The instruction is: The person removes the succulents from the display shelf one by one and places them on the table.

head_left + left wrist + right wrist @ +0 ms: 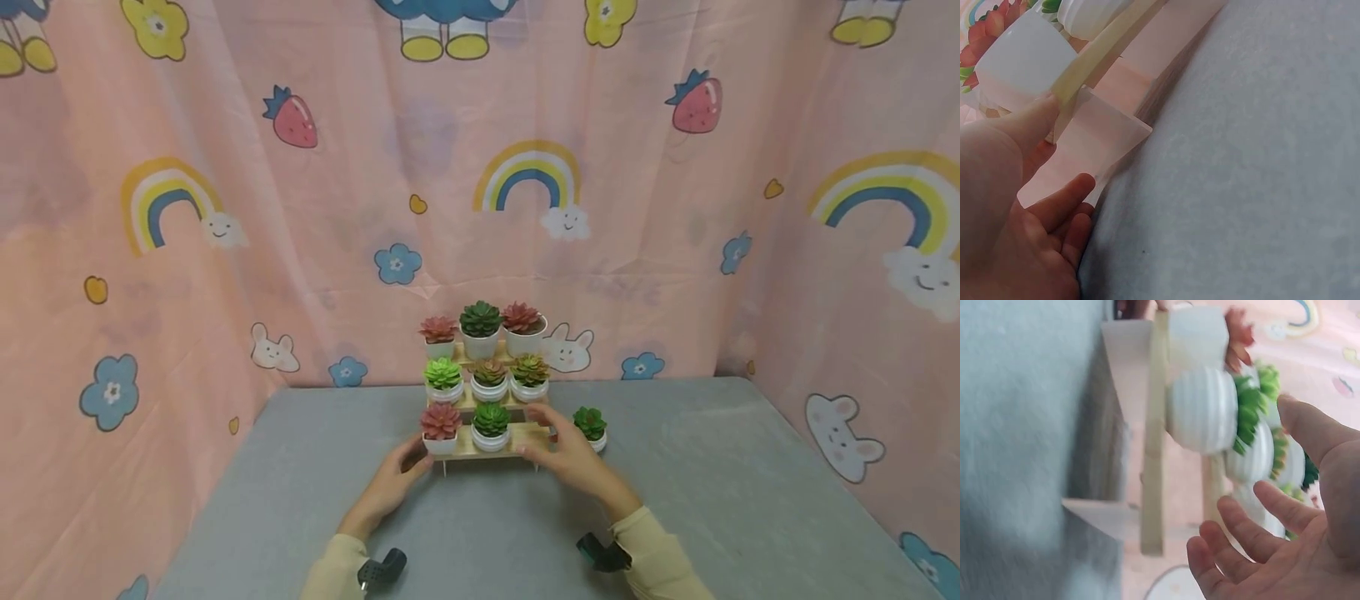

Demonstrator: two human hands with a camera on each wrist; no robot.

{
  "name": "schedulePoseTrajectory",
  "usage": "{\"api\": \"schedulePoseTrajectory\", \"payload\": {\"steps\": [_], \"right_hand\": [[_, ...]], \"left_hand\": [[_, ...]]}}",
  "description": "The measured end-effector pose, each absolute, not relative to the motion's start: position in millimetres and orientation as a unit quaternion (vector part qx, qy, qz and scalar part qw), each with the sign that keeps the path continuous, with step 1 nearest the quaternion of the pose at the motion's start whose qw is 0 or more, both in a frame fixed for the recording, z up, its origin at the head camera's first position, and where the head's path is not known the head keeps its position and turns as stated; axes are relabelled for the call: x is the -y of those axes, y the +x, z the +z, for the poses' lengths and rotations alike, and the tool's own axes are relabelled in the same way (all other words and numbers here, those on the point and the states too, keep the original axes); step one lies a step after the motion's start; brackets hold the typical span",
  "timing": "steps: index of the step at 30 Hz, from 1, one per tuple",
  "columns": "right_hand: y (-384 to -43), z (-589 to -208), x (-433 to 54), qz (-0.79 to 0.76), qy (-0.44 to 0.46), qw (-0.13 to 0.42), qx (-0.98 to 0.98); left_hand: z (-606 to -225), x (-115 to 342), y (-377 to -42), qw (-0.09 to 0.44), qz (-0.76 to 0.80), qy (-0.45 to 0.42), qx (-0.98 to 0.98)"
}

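A three-tier wooden plant stand [459, 452] on white legs carries small potted succulents. My left hand [393, 477] pinches the left end of its lowest step, thumb on the board [1094, 59] and other fingers loosely bent below. Right beside that thumb sits a reddish succulent [440, 422] in a white pot. A green succulent [491, 418] in a ribbed white pot stands mid-step. Around the step's bare right end, my right hand [576, 460] has its fingers spread and holds nothing; the right wrist view shows a gap between them and the board [1155, 456].
Another green succulent [590, 422] in a white pot stands on the grey table [720, 492], just right of the stand and behind my right hand. Three pots fill each upper tier, including a dark green succulent [480, 318] on top. A patterned pink curtain [337, 217] hangs behind.
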State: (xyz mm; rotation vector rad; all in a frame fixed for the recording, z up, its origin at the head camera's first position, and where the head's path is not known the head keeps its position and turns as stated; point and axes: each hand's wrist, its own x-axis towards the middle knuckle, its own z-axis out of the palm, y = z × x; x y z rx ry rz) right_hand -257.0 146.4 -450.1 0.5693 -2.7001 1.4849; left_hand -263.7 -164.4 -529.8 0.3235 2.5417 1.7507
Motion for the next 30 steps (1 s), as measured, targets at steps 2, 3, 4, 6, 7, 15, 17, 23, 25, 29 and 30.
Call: {"api": "schedulePoseTrajectory", "payload": {"steps": [2, 3, 4, 6, 7, 15, 17, 23, 25, 29, 30], "right_hand": [[-259.2, -454.6, -140.2, 0.481, 0.188, 0.005, 0.857], [-260.5, -457.2, -137.3, 0.483, 0.19, 0.007, 0.855], [-261.5, -459.8, -134.3, 0.487, 0.188, 0.008, 0.853], [-263.4, -465.6, -128.0, 0.496, 0.178, 0.008, 0.85], [-264.0, -468.4, -125.1, 0.498, 0.17, 0.01, 0.85], [-263.9, -485.3, -108.4, 0.47, 0.108, 0.065, 0.874], [-263.3, -487.2, -105.6, 0.461, 0.098, 0.074, 0.879], [-262.1, -489.9, -101.6, 0.455, 0.086, 0.087, 0.882], [-262.1, -489.8, -100.8, 0.458, 0.085, 0.091, 0.88], [-262.3, -488.1, -98.8, 0.47, 0.086, 0.095, 0.873], [-262.6, -487.8, -98.1, 0.473, 0.085, 0.093, 0.872]], "left_hand": [[-528.4, 164.4, -264.4, 0.02, 0.565, 0.106, -0.818], [-527.8, 164.4, -264.6, 0.019, 0.565, 0.108, -0.818], [-527.5, 164.4, -265.1, 0.018, 0.566, 0.107, -0.817], [-527.0, 164.5, -265.6, 0.016, 0.564, 0.109, -0.818], [-527.0, 164.6, -265.6, 0.015, 0.562, 0.11, -0.82], [-529.7, 164.9, -264.5, 0.02, 0.55, 0.11, -0.828], [-530.2, 164.7, -264.5, 0.019, 0.551, 0.111, -0.827], [-529.5, 163.2, -262.4, 0.02, 0.556, 0.116, -0.823], [-529.3, 163.1, -262.3, 0.019, 0.557, 0.116, -0.822], [-528.7, 163.9, -262.8, 0.013, 0.563, 0.117, -0.818], [-528.8, 164.2, -263.2, 0.012, 0.564, 0.118, -0.817]]}}
